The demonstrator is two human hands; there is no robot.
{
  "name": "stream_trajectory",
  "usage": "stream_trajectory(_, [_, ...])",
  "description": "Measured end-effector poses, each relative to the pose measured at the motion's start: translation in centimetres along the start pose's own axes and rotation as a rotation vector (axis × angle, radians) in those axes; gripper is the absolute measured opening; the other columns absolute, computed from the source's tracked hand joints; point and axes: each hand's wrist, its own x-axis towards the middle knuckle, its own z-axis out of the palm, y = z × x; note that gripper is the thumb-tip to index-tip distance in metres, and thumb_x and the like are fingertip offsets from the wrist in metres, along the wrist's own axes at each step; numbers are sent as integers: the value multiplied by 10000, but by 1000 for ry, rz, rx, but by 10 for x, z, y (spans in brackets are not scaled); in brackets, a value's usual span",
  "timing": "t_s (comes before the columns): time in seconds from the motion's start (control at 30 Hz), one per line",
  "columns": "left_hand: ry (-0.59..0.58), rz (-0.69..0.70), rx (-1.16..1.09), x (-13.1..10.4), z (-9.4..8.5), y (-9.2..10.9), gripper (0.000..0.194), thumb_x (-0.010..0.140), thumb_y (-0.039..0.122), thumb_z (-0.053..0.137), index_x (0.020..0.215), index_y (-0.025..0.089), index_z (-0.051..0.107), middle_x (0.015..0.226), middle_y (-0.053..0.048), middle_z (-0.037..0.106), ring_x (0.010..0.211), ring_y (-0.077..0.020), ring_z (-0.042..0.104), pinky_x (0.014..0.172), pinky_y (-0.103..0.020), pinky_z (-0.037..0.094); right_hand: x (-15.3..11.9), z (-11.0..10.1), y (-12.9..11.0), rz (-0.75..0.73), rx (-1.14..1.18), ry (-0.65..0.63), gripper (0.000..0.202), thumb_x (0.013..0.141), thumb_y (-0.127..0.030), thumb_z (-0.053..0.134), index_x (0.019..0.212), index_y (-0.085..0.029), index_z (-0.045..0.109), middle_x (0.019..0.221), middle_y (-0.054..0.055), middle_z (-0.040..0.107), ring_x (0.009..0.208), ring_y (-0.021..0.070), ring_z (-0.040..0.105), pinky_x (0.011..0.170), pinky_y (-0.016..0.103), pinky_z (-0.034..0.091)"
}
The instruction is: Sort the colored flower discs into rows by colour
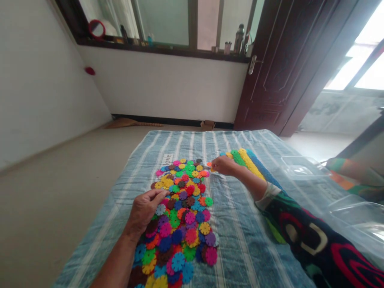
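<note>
A long spread of colourful notched plastic discs (190, 217) covers the middle of the striped bedding. My left hand (146, 209) rests at its left edge, thumb and fingers pressed together over the discs; whatever they pinch is hidden. Past the far right edge of the spread, my right hand (224, 165) is closed, with a yellow disc (213, 169) between its fingertips. An orange disc (209, 164) lies just beside those fingertips. Long rows of discs in green, yellow (251, 166) and blue lie to the right, partly behind my right forearm.
Two clear plastic boxes, one farther off (304, 170) and one nearer (357, 218), stand to the right. Striped blue bedding (111, 228) covers the raised surface. On the floor beyond its far edge lie a broom (129, 123) and a small cardboard box (207, 125). A dark red door (279, 72) stands behind.
</note>
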Motion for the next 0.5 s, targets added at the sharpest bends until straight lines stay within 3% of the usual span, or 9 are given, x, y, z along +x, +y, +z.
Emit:
stream_trajectory(0.23, [6, -10, 14, -1, 0, 2, 301, 670, 457, 616, 743, 193, 741, 824, -11, 742, 863, -222, 662, 808, -267, 491, 17, -11, 73, 218, -39, 25, 288, 797, -179, 513, 988, -197, 728, 1031, 109, 696, 956, 234, 631, 721, 261, 447])
stream_trajectory(0.5, [14, -14, 6, 0, 2, 0, 294, 671, 455, 617, 746, 198, 739, 823, -9, 742, 857, -217, 667, 820, -274, 498, 23, -5, 90, 270, -56, -9, 264, 775, -196, 553, 973, -200, 728, 1043, 106, 689, 954, 227, 632, 726, 252, 453])
